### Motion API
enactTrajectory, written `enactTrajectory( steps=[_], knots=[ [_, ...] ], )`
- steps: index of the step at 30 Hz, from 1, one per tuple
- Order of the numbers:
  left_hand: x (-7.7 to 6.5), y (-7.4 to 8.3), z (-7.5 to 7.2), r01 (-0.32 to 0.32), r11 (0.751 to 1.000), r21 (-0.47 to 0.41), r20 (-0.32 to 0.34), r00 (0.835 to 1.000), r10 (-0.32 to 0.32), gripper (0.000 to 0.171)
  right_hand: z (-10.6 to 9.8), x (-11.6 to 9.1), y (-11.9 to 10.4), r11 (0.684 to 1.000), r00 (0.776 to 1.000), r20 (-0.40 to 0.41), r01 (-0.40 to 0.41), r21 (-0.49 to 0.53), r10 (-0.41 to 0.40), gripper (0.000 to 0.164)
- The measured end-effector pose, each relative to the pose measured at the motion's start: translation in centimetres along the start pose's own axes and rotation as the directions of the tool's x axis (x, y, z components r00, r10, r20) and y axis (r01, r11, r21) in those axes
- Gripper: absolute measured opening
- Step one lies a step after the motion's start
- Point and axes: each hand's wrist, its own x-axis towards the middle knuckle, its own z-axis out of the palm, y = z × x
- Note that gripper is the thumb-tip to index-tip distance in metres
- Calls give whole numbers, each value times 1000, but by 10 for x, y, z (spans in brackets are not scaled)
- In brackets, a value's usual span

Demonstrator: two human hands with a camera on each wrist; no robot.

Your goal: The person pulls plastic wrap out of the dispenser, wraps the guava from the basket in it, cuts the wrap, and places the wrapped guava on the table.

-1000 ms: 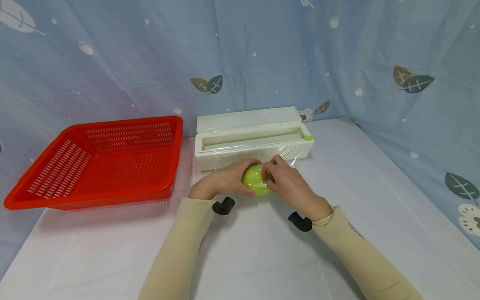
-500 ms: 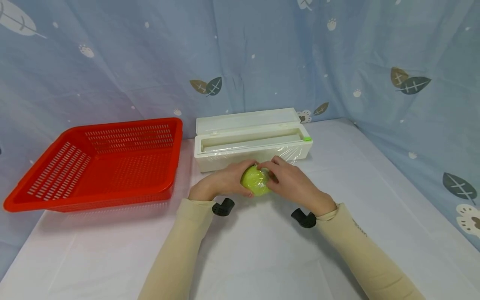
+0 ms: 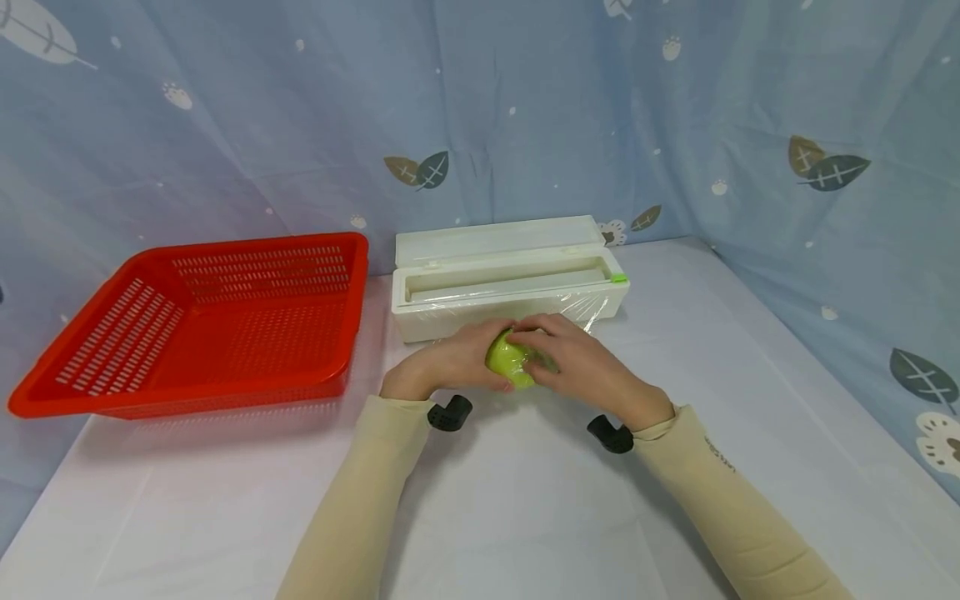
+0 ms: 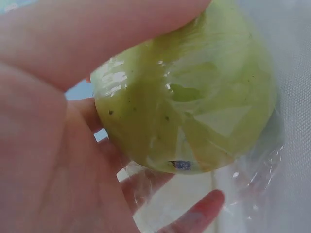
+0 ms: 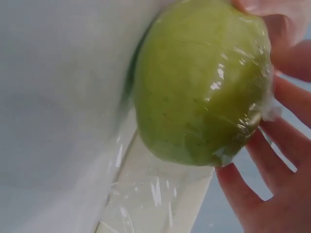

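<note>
A round green apple [image 3: 506,358] sits between my two hands over the white tabletop, in front of a long white box. Shiny cling film [image 5: 158,194] wraps it, and loose film trails around its edge. My left hand [image 3: 453,358] grips the apple from the left, thumb on the near side and fingers round the far side. My right hand [image 3: 581,360] holds the right side, with curled fingers over the top and thumb lower down. In the right wrist view its fingertips lie along the wrapped edge, where the film bunches.
The white cling film box [image 3: 510,304] stands behind the hands, lid raised, a roll inside and a green slider [image 3: 618,277] at its right end. A red plastic basket [image 3: 341,350] stands at the left. A blue patterned curtain [image 3: 510,125] hangs behind.
My right hand has shifted from pinching at the apple's upper right to spreading over its top and right side, covering more of it. The left hand keeps its grip.
</note>
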Motion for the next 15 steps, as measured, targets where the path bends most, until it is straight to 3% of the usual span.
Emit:
enactTrajectory(
  steps=[6, 15],
  knots=[
    [0, 1, 0, 59, 992, 112, -44, 998, -55, 91, 8, 0, 4, 1000, 998, 65, -7, -17, 8, 60],
    [-1, 9, 0, 168, 961, 219, -142, 980, -138, 85, 16, 1, 7, 1000, 999, 50, 0, -2, 0, 66]
  ],
)
